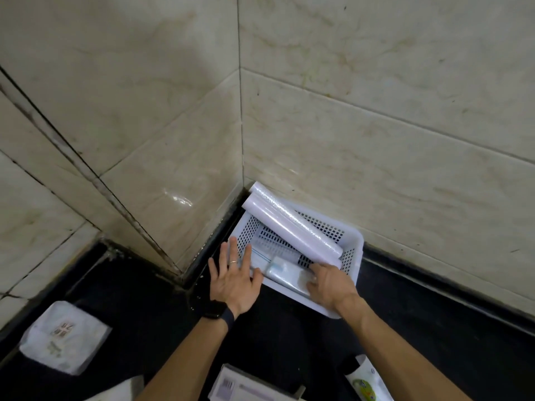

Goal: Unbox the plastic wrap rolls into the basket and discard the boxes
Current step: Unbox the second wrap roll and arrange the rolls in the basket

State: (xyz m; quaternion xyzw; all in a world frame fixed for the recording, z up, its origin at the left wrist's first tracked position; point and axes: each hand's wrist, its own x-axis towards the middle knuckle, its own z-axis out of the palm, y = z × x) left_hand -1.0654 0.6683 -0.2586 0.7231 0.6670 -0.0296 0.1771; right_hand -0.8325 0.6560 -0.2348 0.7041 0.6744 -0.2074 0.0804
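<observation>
Box (246, 386) nearest; left hand (231, 280) fingers spread, empty; right hand (328, 282) fingers pressing roll (286, 274) in basket (354, 241).

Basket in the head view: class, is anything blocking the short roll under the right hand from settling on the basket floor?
Partly. The short roll lies at the basket's near end, but two long rolls slant across it, their far ends propped over the far corner rim. The right hand rests on the roll; the left hand is spread open beside the basket.
</observation>
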